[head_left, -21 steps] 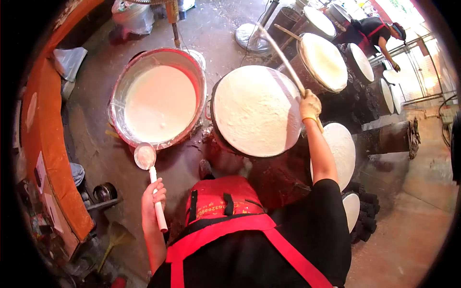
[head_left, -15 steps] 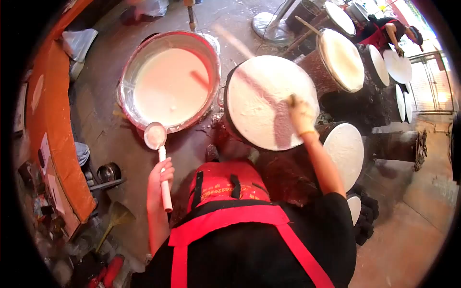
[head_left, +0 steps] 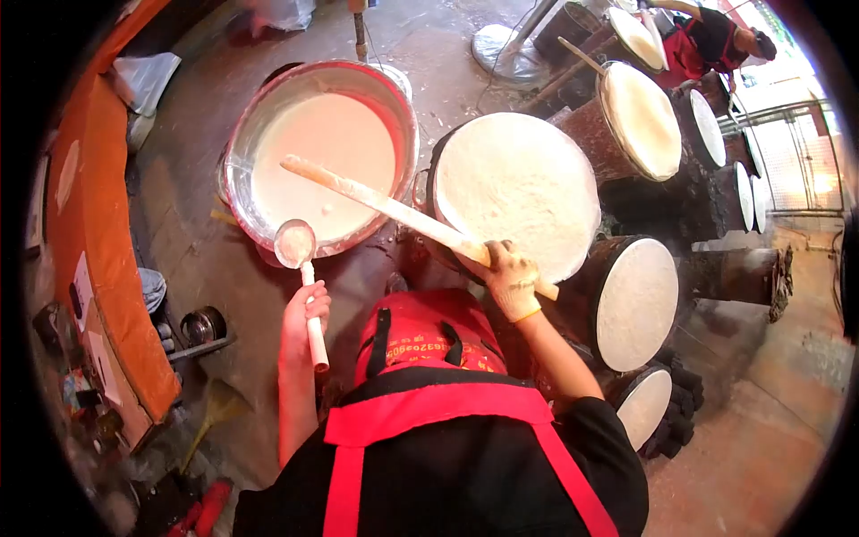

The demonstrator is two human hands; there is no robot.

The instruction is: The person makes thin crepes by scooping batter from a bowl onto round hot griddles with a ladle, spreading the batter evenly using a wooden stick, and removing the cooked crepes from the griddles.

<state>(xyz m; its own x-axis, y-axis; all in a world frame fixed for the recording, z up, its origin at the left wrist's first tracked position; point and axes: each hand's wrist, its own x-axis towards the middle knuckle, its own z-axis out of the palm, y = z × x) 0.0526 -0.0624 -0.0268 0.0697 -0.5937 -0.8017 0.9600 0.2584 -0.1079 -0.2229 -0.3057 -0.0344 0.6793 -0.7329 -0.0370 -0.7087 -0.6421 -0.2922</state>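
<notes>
My left hand (head_left: 306, 309) is bare and wraps round the pale handle of a ladle (head_left: 295, 243), whose bowl is at the near rim of a large pot (head_left: 407, 125) of pale batter (head_left: 313, 143). My right hand (head_left: 512, 279), in a light glove, grips a long wooden stick (head_left: 385, 204) near its lower end. The stick slants up and left, its far end above the batter. Right of the pot lies a round griddle (head_left: 514, 188) covered with a pale, uneven layer. My right hand is at that griddle's near edge.
More round griddles with pale tops stand to the right, one (head_left: 637, 304) close to my right arm. Another person (head_left: 711, 40) bends over the griddles at the back right. A stand base (head_left: 508, 54) is behind, and an orange counter (head_left: 112, 259) runs along the left.
My right hand has moved from the griddle's right side to its near edge, and the stick has swung left over the pot. The ladle stays near the pot's rim. The other person has shifted.
</notes>
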